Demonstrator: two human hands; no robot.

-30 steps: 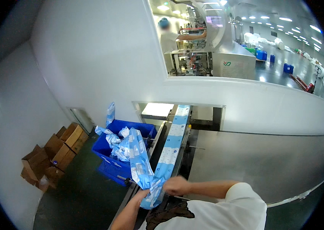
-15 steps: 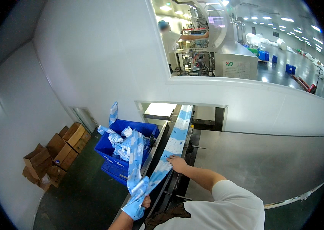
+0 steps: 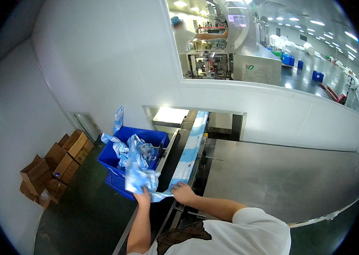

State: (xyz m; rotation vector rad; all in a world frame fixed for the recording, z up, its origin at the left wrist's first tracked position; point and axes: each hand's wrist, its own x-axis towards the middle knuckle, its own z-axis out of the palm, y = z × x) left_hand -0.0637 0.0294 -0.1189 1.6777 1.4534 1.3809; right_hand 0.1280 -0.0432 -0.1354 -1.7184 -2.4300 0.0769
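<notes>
Change: both hands now sit close together low over the belt; half a second ago the left hand hung lower with a long loop of film trailing and the right reached further up the strip.
Left fingers: left hand [image 3: 143, 198] is curled shut around a bunched end of blue-and-white packaging film [image 3: 139, 172], thumb side up.
Right fingers: right hand [image 3: 183, 192] lies knuckles up on the near end of the film strip [image 3: 190, 153]; whether the fingers pinch it or only press it down, I cannot tell.
Film between hands: a short twisted tail joins the two hands, at 9 o'clock from the right hand.
Where the film lies: the flat strip runs along the narrow conveyor [image 3: 175, 157] toward 12 o'clock, out of a wall opening [image 3: 196, 123]; the bunched part rises toward 11 o'clock over the blue crate [image 3: 110, 158].
Crate: heaped with crumpled film, just beside the conveyor at 10 o'clock from the left hand.
Further out: steel table [image 3: 281, 178] at 3 o'clock; cardboard boxes [image 3: 56, 163] by the wall at 9 o'clock; a person at a machine behind the window [image 3: 273, 42] at 12 o'clock.
Risk: the tail may tear or slip free if the hands pull unevenly; in my judgement loose film could also catch on the conveyor edge and drag.
</notes>
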